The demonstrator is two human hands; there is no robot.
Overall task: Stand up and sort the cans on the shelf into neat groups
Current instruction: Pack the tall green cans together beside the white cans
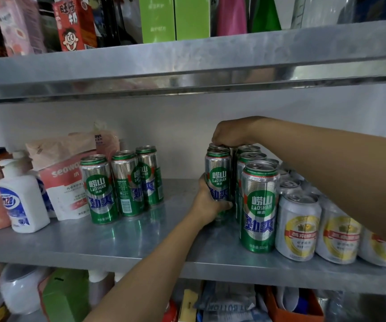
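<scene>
Cans (260,205) all stand upright, but three green ones (122,182) sit apart; left hand (207,203) grips one green can (218,180), right hand (231,133) pinches a rear can (215,146) on top.

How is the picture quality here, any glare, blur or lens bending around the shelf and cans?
Head view: even, soft light; the shelf mirrors the left cans without harsh glare; the upper shelf bows slightly from the wide lens; the cartons up top are blurred; the can in the left hand is sharp.
</scene>
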